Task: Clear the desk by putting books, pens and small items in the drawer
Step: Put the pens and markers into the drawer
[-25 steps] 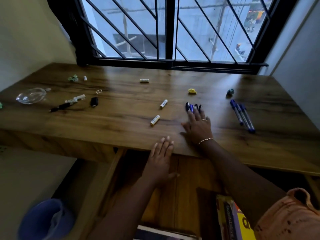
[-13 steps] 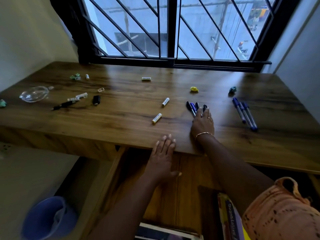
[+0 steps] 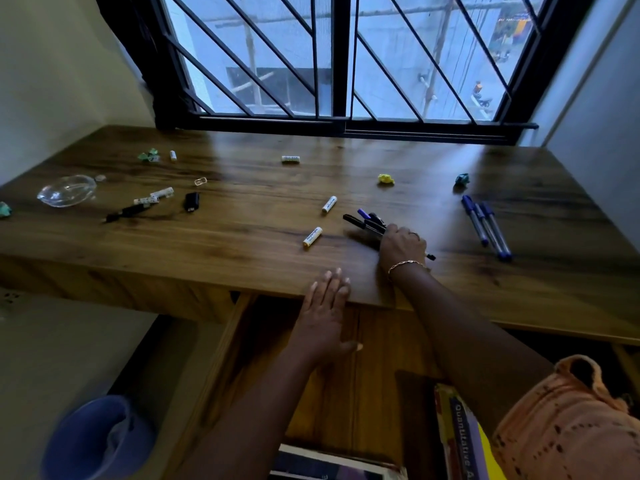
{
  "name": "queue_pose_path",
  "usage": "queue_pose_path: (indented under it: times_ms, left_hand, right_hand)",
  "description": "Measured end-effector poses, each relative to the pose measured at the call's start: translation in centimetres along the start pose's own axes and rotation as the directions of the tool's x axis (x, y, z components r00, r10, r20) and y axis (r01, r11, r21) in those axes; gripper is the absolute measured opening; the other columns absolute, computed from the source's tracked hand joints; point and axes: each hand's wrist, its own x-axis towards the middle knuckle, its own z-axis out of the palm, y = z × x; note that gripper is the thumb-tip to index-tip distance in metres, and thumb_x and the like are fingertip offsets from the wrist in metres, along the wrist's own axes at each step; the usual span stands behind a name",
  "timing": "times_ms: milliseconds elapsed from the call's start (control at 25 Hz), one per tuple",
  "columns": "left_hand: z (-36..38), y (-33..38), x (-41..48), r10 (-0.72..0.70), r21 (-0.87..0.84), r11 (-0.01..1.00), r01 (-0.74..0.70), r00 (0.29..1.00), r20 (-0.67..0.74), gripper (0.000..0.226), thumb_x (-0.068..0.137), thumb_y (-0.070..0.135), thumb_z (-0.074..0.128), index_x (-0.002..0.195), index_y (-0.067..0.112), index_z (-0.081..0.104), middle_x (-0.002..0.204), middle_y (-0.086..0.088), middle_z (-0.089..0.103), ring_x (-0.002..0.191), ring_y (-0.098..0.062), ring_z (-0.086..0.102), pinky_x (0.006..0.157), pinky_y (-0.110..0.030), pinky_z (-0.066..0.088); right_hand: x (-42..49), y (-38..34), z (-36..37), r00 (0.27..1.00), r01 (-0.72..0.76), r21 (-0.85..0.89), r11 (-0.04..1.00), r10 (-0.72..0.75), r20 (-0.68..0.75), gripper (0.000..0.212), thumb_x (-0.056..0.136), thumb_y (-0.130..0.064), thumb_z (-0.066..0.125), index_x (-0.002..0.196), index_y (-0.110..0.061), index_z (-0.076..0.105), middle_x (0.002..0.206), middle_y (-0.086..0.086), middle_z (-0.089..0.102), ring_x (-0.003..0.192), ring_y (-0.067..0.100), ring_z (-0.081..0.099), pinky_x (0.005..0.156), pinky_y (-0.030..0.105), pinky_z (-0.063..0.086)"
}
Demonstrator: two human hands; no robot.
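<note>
A bundle of dark pens [image 3: 367,221] is being gripped by the curled right hand [image 3: 401,245] near the middle of the surface [image 3: 242,258], tips pointing toward 10 o'clock. The left hand [image 3: 323,317] is being held flat with straight fingers, its fingertips at the front edge above the open drawer [image 3: 363,375]. Three blue pens [image 3: 486,226] are lying at 3 o'clock from the right hand, and a battery [image 3: 312,236] at 9 o'clock.

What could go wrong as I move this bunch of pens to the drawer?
The right hand grips several pens splayed at different angles, so one may slip out. The left hand is spread flat over the open drawer, in the drop path. A nearby battery could roll if bumped.
</note>
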Motion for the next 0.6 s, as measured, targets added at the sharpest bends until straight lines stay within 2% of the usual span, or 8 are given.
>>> queue_pose_path:
  times_ms: [80,120,160,240,280,320,440,600]
  left_hand:
    - [-0.7,0.2,-0.1,-0.005,-0.097,0.995,0.008,0.999,0.032,0.101,0.081,0.056,0.058,0.149,0.015,-0.005,0.156,-0.005,-0.018,0.143,-0.021,-0.019,0.112,-0.031,-0.015]
    - [-1.2,0.2,-0.1,-0.029,-0.277,0.960,0.040,0.999,0.045,0.095,0.082,0.055,0.057,0.149,0.017,0.002,0.158,-0.004,-0.010,0.145,-0.021,-0.011,0.114,-0.032,-0.005]
    - [-2.3,0.3,-0.3,-0.088,-0.530,0.842,0.106,0.994,0.059,0.088,0.082,0.053,0.058,0.149,0.020,0.010,0.158,-0.004,0.003,0.145,-0.021,0.002,0.114,-0.032,0.009]
    - [-4.5,0.2,-0.7,-0.209,-0.919,0.385,0.087,0.978,0.004,0.078,0.081,0.049,0.060,0.144,0.022,0.023,0.152,-0.003,0.028,0.139,-0.019,0.029,0.100,-0.023,0.035]
    - [-5.6,0.0,-1.1,-0.260,-0.972,0.237,0.005,0.964,-0.059,0.077,0.080,0.050,0.061,0.143,0.021,0.027,0.146,-0.003,0.038,0.134,-0.018,0.038,0.093,-0.017,0.041]
    - [-6.3,-0.2,-1.5,-0.260,-0.986,0.153,-0.068,0.960,-0.107,0.079,0.077,0.056,0.062,0.140,0.020,0.032,0.138,-0.003,0.047,0.128,-0.016,0.046,0.088,-0.014,0.045]
    - [-6.5,0.4,-2.9,-0.114,-0.984,0.123,-0.130,0.983,-0.145,0.079,0.064,0.076,0.057,0.121,0.021,0.050,0.113,-0.004,0.064,0.107,-0.013,0.061,0.084,-0.024,0.051]
    - [-2.7,1.4,-4.7,-0.088,-0.981,0.194,0.019,0.996,0.002,0.044,0.094,0.042,0.039,0.108,0.005,0.060,0.110,-0.019,0.065,0.101,-0.019,0.062,0.084,-0.023,0.049]
  right_hand:
    - [-1.0,0.3,-0.8,0.999,-0.003,0.116,0.993,-0.002,0.043,0.024,0.091,-0.006,0.040,0.114,-0.002,0.048,0.116,0.022,0.057,0.108,0.039,0.054,0.088,0.042,0.043]
    - [-2.0,0.4,-1.4,0.999,-0.006,0.228,0.974,-0.005,0.051,0.022,0.090,-0.006,0.044,0.112,-0.002,0.048,0.111,0.021,0.060,0.104,0.039,0.056,0.086,0.042,0.045]
    - [-3.3,0.4,-1.7,0.999,0.001,0.380,0.925,-0.022,0.050,0.021,0.089,-0.004,0.047,0.109,-0.003,0.049,0.104,0.019,0.063,0.098,0.037,0.059,0.083,0.042,0.046]
    - [-6.9,0.4,-2.1,0.993,0.028,0.758,0.651,-0.104,0.053,0.021,0.086,0.006,0.047,0.103,-0.007,0.052,0.086,0.010,0.063,0.082,0.027,0.063,0.072,0.038,0.051]
    - [-9.0,0.2,-2.0,0.980,0.029,0.888,0.459,-0.187,0.065,0.027,0.085,0.011,0.045,0.099,-0.011,0.052,0.082,0.006,0.061,0.077,0.020,0.064,0.068,0.029,0.051]
    - [-10.9,0.0,-1.7,0.957,0.029,0.947,0.320,-0.283,0.067,0.031,0.085,0.013,0.044,0.098,-0.015,0.051,0.081,0.004,0.059,0.076,0.016,0.064,0.068,0.024,0.051]
    - [-14.9,-0.4,1.6,0.871,-0.012,0.960,0.278,-0.469,0.147,0.037,0.088,0.007,0.045,0.120,-0.011,0.047,0.089,0.001,0.062,0.088,0.013,0.064,0.073,0.020,0.049]
    - [-18.2,-0.9,5.0,0.830,-0.144,0.913,0.382,-0.456,0.322,0.037,0.089,0.005,0.047,0.125,-0.006,0.044,0.092,-0.006,0.061,0.080,-0.009,0.060,0.070,0.013,0.047]
